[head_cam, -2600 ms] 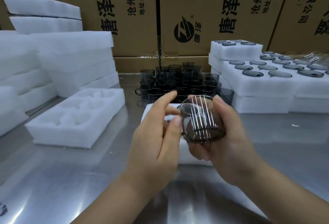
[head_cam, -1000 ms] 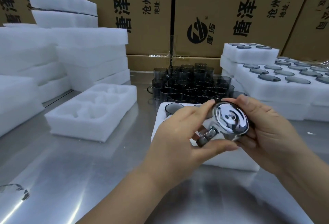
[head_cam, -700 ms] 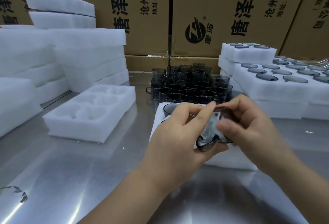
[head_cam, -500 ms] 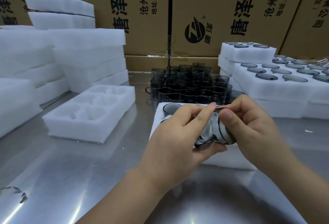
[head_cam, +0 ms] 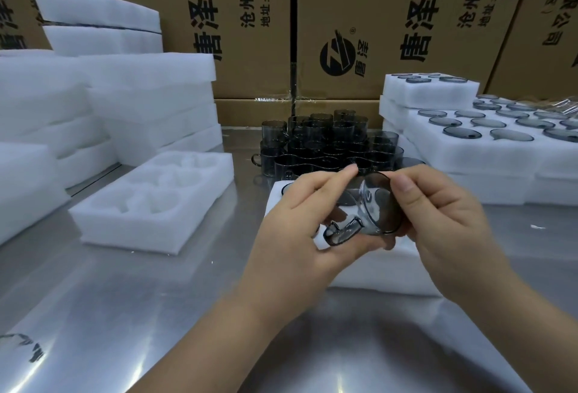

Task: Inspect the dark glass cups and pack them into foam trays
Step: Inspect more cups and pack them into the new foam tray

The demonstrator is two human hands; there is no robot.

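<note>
A dark glass cup [head_cam: 373, 206] with a handle lies on its side between both hands, handle pointing down and left. My left hand [head_cam: 300, 230] holds it from the left, fingers curled round its body. My right hand [head_cam: 438, 220] grips it from the right, thumb on the rim. Under the hands sits a white foam tray [head_cam: 381, 270] with one cup [head_cam: 287, 188] showing at its far left corner. A cluster of dark glass cups [head_cam: 328, 145] stands behind it.
An empty foam tray [head_cam: 150, 202] lies to the left on the steel table [head_cam: 125, 314]. Stacks of foam trays [head_cam: 140, 102] rise at the far left. Filled trays with cups [head_cam: 488, 142] are stacked at the right. Cardboard boxes [head_cam: 359, 17] form the back wall.
The cup has been turned in my hands: its shiny base faced me a second ago, and now it lies on its side with the handle low and to the left.
</note>
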